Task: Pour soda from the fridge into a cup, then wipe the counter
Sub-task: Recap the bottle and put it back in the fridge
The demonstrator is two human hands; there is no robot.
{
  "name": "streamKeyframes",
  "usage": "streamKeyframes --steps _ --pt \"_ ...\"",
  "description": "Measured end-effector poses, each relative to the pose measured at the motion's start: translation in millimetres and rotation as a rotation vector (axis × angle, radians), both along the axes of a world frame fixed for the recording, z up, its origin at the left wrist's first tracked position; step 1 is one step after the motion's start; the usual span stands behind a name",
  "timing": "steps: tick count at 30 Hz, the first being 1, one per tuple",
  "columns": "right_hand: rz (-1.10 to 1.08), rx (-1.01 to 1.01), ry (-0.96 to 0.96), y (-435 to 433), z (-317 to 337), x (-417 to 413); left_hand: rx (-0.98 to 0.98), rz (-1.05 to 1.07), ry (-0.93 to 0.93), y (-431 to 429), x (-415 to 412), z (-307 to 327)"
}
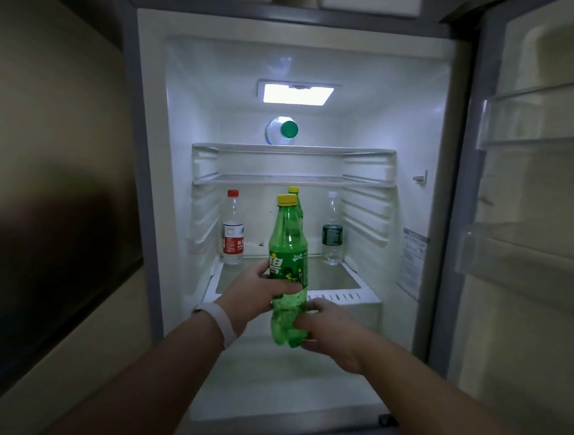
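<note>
The green soda bottle is held upright before the open fridge; its labelled middle is wrapped by the left hand, its base is clasped by the right hand.

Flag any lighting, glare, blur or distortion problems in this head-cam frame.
Head view: the fridge lamp is the main light and clips white; the wall at left and the door shelves are dim; the wide lens bows the fridge frame; the green soda bottle, left hand and right hand read sharp enough.
</note>
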State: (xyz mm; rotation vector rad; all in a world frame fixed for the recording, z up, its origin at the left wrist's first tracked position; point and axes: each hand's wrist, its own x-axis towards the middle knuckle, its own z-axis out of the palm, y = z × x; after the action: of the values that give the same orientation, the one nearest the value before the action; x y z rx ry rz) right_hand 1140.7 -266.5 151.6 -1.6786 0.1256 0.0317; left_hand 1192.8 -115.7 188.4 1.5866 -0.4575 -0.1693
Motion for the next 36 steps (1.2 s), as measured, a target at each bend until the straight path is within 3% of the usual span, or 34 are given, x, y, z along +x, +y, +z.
streamKeyframes --steps 10,24,36 --pt "0.05 -0.01 -0.028 -17.1 9.3 110.2 -0.098 0.063 -0.118 -22.7 83.3 -3.8" --pt "0.027 -0.134 0.025 -36.9 8.6 192.1 -0.089 0.195 -0.033 -56.1 166.5 -16.4" --pt "0.018 -0.07 0.003 -51.4 -10.1 228.6 -0.09 0.179 0.03 -75.0 216.2 -27.3"
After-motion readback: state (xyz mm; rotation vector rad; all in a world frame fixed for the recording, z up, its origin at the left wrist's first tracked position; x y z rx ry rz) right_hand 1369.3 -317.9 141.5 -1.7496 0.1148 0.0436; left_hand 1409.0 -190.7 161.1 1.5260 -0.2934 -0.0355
